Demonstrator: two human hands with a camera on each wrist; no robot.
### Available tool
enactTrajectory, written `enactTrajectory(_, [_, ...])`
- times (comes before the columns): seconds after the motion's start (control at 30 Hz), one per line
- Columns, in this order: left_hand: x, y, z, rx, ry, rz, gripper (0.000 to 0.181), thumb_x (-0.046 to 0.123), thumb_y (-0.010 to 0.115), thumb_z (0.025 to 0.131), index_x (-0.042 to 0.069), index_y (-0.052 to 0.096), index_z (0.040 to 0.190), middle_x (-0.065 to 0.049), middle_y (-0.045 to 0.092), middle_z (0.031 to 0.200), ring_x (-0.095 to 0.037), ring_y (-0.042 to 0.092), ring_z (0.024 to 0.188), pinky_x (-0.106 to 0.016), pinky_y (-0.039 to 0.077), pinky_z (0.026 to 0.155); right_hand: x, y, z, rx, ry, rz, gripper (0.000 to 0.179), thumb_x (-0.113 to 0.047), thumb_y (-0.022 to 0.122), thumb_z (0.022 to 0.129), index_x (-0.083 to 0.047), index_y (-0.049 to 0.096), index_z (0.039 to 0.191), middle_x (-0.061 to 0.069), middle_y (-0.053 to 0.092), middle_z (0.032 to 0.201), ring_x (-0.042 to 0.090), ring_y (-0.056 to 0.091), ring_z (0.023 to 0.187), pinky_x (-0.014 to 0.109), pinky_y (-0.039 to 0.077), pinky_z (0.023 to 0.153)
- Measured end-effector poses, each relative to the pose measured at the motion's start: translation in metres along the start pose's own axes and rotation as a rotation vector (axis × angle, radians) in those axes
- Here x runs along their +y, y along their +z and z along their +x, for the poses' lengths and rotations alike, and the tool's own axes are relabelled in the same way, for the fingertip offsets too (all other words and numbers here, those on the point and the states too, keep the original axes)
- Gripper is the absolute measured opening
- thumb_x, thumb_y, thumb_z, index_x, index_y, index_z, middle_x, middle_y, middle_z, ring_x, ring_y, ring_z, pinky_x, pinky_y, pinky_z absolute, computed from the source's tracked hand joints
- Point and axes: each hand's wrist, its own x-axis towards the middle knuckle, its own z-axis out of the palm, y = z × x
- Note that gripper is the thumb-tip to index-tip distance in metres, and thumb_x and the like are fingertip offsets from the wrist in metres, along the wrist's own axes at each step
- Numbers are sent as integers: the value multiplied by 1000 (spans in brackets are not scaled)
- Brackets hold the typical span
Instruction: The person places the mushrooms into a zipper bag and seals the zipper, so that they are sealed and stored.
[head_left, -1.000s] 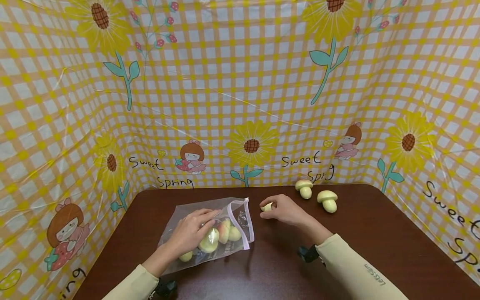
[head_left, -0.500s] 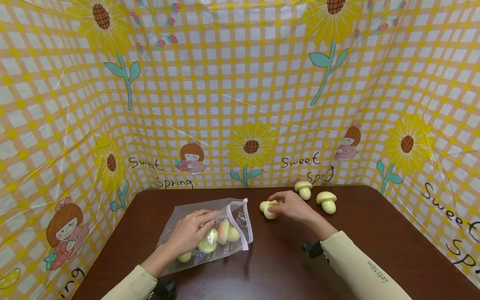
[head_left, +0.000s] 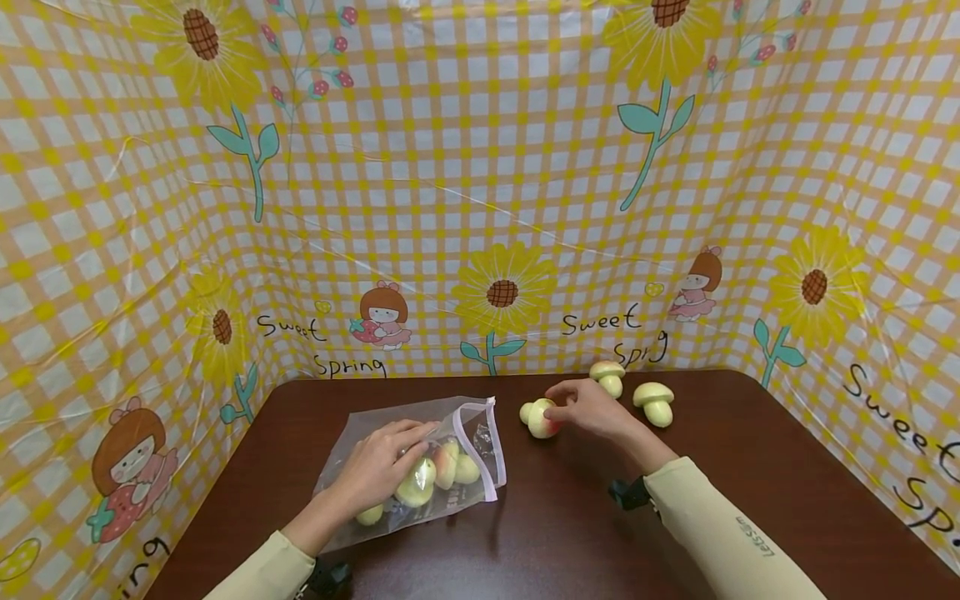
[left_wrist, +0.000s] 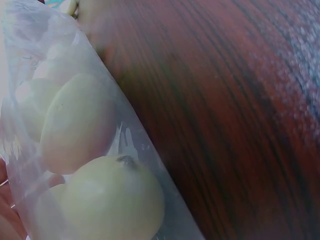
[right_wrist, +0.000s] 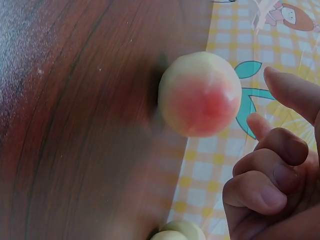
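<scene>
My left hand [head_left: 382, 460] rests on a clear zip bag [head_left: 420, 410] with a lilac-edged opening at its right. Inside the bag lie several toy mushrooms [head_left: 415, 485], which the left wrist view shows close up through the plastic. A pale toy mushroom with a pink-blushed cap [head_left: 542, 418] lies on its side to the right of the bag. Close to this cap is my right hand [head_left: 588, 408]. In the right wrist view the thumb and index finger stand apart from the mushroom [right_wrist: 200, 95], with nothing between them.
Two more toy mushrooms, one [head_left: 607, 379] at the table's back edge and another [head_left: 655, 404] further right, stand beyond my right hand. A checked, flower-printed sheet [head_left: 502, 192] walls in the dark brown table [head_left: 555, 542] at the back and sides.
My right hand has drawn back to the right, letting go of the mushroom, whose blushed cap now shows. The left hand and the bag stay where they were.
</scene>
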Motion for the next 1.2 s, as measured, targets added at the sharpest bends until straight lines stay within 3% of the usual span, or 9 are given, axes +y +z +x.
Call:
enactTrajectory(0.03, [0, 0, 0, 0, 0, -1, 37, 32, 58, 103, 31, 61, 140, 3, 66, 133, -27, 61, 126, -56, 51, 96, 0, 0, 0, 2, -1, 1, 43, -23, 74, 91, 1, 67, 126, 16, 68, 110, 29, 58, 93, 34, 44, 75])
enactTrajectory(0.13, [-1, 1, 0, 2, -1, 1, 37, 32, 57, 103, 33, 61, 140, 4, 66, 133, -27, 61, 125, -56, 51, 95, 2, 0, 1, -5, 5, 21, 44, -22, 74, 91, 2, 65, 128, 13, 67, 92, 26, 59, 81, 32, 45, 68])
enactTrajectory(0.27, [-2, 2, 0, 0, -3, 2, 37, 33, 57, 103, 33, 61, 140, 3, 65, 134, -27, 61, 125, -57, 51, 95, 7, 0, 4, -23, 14, 63, 47, -20, 74, 91, 4, 62, 130, 0, 37, 58, 15, 33, 51, 26, 32, 50])
enactTrajectory(0.4, [-2, 1, 1, -8, -5, -6, 38, 32, 58, 103, 30, 62, 140, 2, 65, 134, -28, 60, 126, -58, 50, 96, 12, 1, 7, -27, 25, 54, 52, -23, 76, 89, 3, 61, 132, -3, 36, 60, 13, 33, 56, 27, 32, 53])
enactTrajectory(0.6, [-2, 1, 1, -15, -6, 1, 38, 33, 57, 103, 31, 61, 141, 3, 65, 134, -27, 60, 127, -57, 50, 97, 19, 2, 10, -52, 63, 59, 61, -27, 78, 88, 3, 58, 137, 6, 59, 86, 17, 43, 74, 30, 36, 63])
enactTrajectory(0.7, [-3, 2, 1, -12, -2, 3, 37, 33, 57, 103, 31, 61, 140, 3, 65, 134, -27, 60, 126, -57, 50, 96, 21, 2, 10, -69, 60, 68, 63, -27, 78, 87, 4, 57, 138, 8, 63, 89, 18, 45, 75, 30, 37, 64])
enactTrajectory(0.9, [-4, 2, 2, -8, 10, -5, 37, 33, 57, 103, 31, 61, 140, 4, 65, 134, -27, 61, 126, -57, 51, 96, 26, 4, 13, -109, 92, 83, 66, -29, 78, 88, 0, 54, 142, 5, 65, 88, 15, 46, 70, 29, 36, 61])
enactTrajectory(1.07, [-4, 0, 2, -1, 10, -2, 37, 33, 57, 103, 30, 62, 140, 3, 66, 133, -27, 61, 126, -57, 51, 95, 28, 4, 14, -148, 119, 125, 68, -27, 78, 88, -2, 51, 145, 3, 57, 70, 11, 28, 49, 26, 26, 48])
enactTrajectory(1.2, [-4, 0, 1, -2, 8, -1, 37, 33, 57, 103, 29, 63, 139, 3, 66, 132, -27, 61, 125, -58, 51, 94, 27, 5, 15, -159, 121, 142, 69, -25, 79, 87, -1, 51, 145, 1, 52, 64, 9, 22, 44, 24, 23, 45])
